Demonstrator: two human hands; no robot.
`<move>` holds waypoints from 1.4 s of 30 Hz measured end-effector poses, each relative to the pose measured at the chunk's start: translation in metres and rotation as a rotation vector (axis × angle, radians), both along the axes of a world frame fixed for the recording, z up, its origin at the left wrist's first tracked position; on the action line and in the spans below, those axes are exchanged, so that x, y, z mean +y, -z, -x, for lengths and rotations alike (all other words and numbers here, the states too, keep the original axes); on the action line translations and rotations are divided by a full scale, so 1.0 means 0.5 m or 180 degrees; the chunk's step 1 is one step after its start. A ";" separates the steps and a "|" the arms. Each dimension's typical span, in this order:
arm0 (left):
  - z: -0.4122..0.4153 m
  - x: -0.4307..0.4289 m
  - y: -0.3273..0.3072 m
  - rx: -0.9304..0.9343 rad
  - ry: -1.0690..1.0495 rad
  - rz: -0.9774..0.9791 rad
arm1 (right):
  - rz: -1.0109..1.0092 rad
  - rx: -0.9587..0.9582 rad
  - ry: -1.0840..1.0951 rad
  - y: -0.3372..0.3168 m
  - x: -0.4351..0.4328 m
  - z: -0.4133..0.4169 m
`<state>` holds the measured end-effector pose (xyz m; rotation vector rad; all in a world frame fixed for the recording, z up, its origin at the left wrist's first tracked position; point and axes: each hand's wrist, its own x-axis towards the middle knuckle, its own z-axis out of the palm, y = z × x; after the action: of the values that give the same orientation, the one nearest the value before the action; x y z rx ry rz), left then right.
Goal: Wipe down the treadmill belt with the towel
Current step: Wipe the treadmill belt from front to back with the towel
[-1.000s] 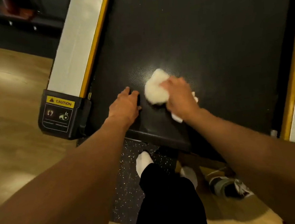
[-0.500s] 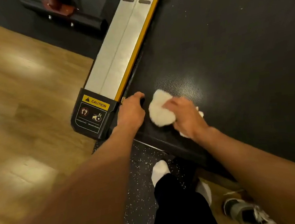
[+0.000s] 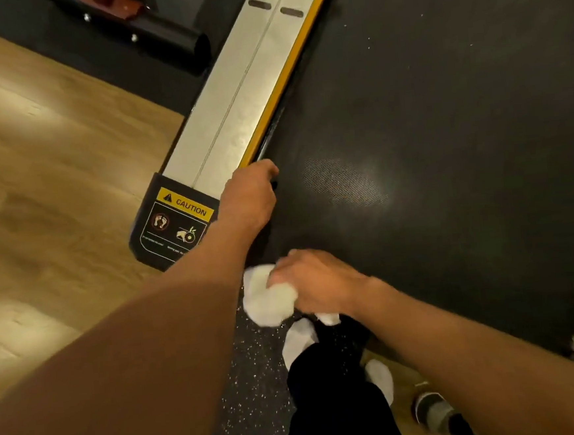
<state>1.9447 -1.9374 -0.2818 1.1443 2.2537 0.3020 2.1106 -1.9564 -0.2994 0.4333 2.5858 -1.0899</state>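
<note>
Nearest, the right hand (image 3: 318, 280) is curled round the bunched white towel (image 3: 268, 299), which bulges out left of its fingers at the treadmill belt (image 3: 442, 119)'s rear edge. Farther up, the left hand (image 3: 250, 199) rests fingers-bent beside the side rail (image 3: 235, 101); I can't tell whether it grips.

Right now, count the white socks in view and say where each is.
2. One sock sits just below the towel; the other sock lies right of the black trouser leg.
</note>
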 end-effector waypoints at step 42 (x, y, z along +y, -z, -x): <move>-0.037 0.124 0.009 -0.0068 0.0653 0.0411 | 0.0772 0.0059 0.0548 -0.017 -0.074 -0.052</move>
<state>1.9632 -1.8753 -0.2863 1.2834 2.0831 0.0849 2.1366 -1.9936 -0.2908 0.5961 2.4251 -1.4511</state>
